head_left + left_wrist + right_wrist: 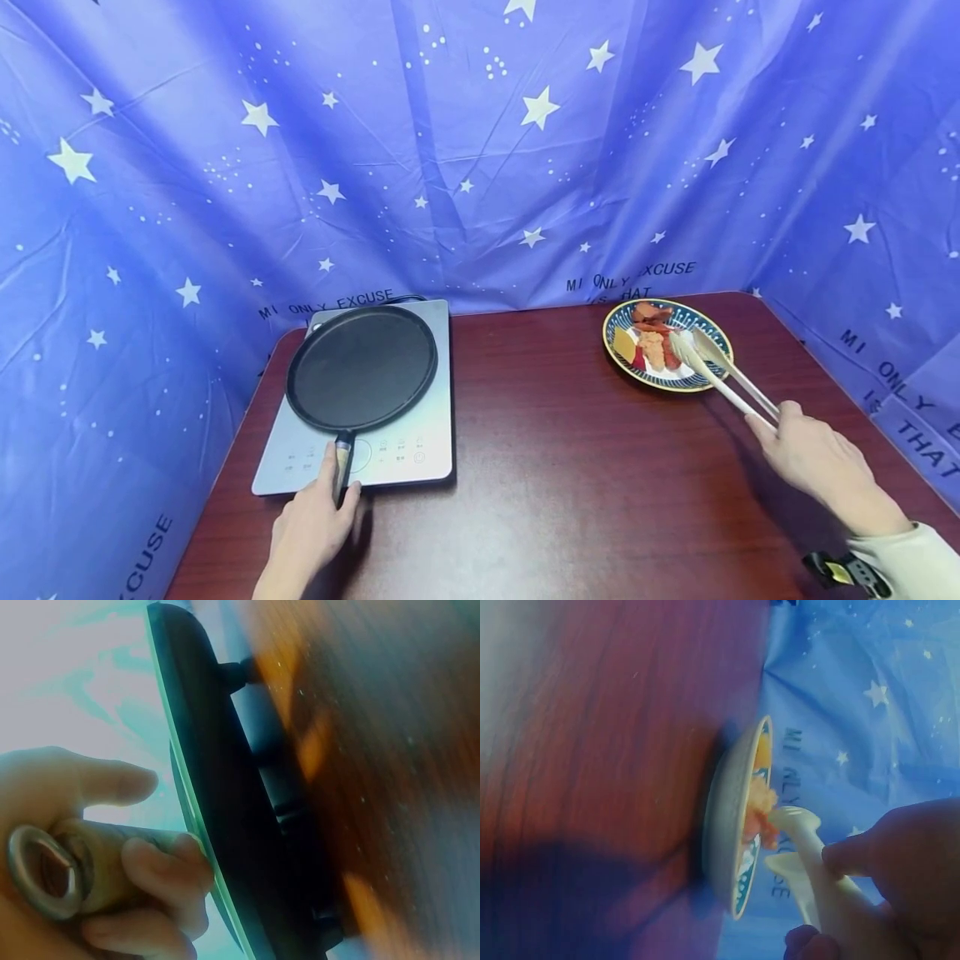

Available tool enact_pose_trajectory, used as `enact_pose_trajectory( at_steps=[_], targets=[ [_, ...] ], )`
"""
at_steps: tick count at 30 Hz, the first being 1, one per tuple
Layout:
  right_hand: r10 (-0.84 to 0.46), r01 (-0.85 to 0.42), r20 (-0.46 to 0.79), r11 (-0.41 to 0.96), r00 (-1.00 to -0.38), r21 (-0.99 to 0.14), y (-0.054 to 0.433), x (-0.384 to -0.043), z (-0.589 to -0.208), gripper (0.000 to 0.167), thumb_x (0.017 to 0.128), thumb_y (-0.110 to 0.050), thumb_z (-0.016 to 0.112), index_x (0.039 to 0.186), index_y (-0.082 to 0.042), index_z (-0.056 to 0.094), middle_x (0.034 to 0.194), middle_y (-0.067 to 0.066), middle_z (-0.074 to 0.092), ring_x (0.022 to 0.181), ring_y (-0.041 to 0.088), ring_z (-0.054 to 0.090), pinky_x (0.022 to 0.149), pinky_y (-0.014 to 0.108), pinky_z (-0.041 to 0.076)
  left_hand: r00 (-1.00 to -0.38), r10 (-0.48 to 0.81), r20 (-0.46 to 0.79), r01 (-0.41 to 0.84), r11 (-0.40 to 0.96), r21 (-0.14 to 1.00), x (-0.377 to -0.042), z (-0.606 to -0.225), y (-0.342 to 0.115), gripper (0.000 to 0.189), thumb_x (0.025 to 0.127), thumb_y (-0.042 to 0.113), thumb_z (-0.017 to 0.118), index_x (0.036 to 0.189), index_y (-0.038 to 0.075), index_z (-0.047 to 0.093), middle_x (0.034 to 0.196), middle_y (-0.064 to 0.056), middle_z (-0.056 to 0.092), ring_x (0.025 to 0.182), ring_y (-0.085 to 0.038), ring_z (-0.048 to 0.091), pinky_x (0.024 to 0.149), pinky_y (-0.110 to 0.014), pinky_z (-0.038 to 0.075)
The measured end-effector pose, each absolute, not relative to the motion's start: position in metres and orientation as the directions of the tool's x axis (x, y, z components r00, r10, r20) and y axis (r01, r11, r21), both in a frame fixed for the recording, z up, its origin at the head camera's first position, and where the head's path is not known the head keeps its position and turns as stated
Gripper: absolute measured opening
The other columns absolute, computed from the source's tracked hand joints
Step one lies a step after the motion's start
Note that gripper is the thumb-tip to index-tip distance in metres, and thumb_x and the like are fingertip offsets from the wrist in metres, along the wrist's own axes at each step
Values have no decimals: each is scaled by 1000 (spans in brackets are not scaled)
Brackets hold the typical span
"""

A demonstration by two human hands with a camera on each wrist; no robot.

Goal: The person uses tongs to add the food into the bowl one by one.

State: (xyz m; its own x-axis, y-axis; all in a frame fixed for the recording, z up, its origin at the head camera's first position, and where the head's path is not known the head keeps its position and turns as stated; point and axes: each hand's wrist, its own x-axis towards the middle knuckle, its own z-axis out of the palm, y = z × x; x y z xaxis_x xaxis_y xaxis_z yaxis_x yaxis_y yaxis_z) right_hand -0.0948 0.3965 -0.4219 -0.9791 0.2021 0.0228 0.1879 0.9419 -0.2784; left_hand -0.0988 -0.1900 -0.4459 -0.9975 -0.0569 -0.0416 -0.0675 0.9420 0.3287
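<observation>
A flat black frying pan (pixel 362 367) rests on a silver induction cooktop (pixel 435 400) at the left of the table. My left hand (pixel 311 517) grips the pan's handle (pixel 342 462); in the left wrist view the fingers curl round this handle (pixel 112 859), which ends in a metal ring (pixel 45 871). At the right, my right hand (pixel 817 458) holds cream-coloured tongs (pixel 738 392). Their spread tips are over a patterned plate (pixel 622 367) of food. On it lie a light-brown fried piece (pixel 654 348), reddish-brown pieces (pixel 651 313) and a yellow piece (pixel 624 343). The tongs' tips (pixel 795 819) are close to the food in the right wrist view.
The dark red wooden table (pixel 525 433) stretches between cooktop and plate. A blue curtain with white stars (pixel 465 150) hangs behind the table and on both sides. A black cord (pixel 405 298) shows behind the cooktop.
</observation>
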Motion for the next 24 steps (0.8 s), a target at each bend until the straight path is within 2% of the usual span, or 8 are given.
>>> enact_pose_trajectory(
  at_steps=[7,13,19,24],
  targets=[
    [149,139,29,964,-988,-228,383,-96,-415,48,97,-41,44,87,6,42,64,19,50,55,40,52,46,51,36,-997,-60,-49,-72,942,328,-99,-446,-190,71,90,34,52,147,2,25,104,-28,61,81,-45,61,61,-54,45],
    [154,143,33,965,-987,-219,388,-92,-413,48,96,-41,46,88,5,42,65,22,50,57,44,52,47,54,37,-997,-55,-49,-68,943,327,-100,-444,-191,71,91,34,52,148,1,23,100,-28,62,79,-44,61,60,-53,45],
    [166,156,33,967,-986,-202,396,-88,-414,47,95,-40,49,85,5,41,63,24,49,55,44,51,46,54,36,-996,-63,-68,-82,944,321,-99,-443,-190,72,91,34,52,147,0,24,103,-29,61,81,-46,60,62,-55,45],
    [170,155,71,971,-983,-184,398,-86,-413,47,94,-40,51,82,5,41,62,25,49,53,45,50,44,54,35,-996,-61,-71,-80,944,320,-99,-444,-189,72,91,35,52,147,0,24,101,-28,62,80,-44,61,61,-54,45]
  ],
)
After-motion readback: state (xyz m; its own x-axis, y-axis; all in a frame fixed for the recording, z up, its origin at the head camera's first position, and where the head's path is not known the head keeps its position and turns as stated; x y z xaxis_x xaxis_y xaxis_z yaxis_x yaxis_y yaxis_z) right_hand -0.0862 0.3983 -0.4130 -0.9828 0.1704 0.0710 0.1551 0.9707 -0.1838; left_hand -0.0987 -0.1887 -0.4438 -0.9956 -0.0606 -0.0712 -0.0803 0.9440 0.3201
